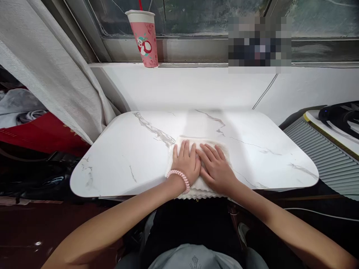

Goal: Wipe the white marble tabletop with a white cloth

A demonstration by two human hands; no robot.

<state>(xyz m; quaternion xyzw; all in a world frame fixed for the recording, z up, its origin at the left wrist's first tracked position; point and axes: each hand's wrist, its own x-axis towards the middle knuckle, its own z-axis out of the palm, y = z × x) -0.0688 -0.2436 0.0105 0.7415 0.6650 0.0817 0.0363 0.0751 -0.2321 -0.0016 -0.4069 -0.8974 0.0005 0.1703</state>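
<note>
A cream-white cloth (206, 184) with a scalloped edge lies folded at the near middle of the white marble-patterned table (112, 157), its front edge at the table's rim. My left hand (185, 160) rests flat on the cloth's left part, fingers stretched forward; a pink coiled band (179, 175) circles that wrist. On the right part of the cloth lies my right hand (215, 164), palm down with its fingers spread. The two hands meet near the thumbs. Part of the cloth is hidden beneath them.
A pink paper cup (144, 39) with a red straw stands on the window sill behind the table. A light curtain (56, 63) hangs at left. To the right are a grey ribbed case (325, 153) and a black round device (343, 116). A cable runs down the wall.
</note>
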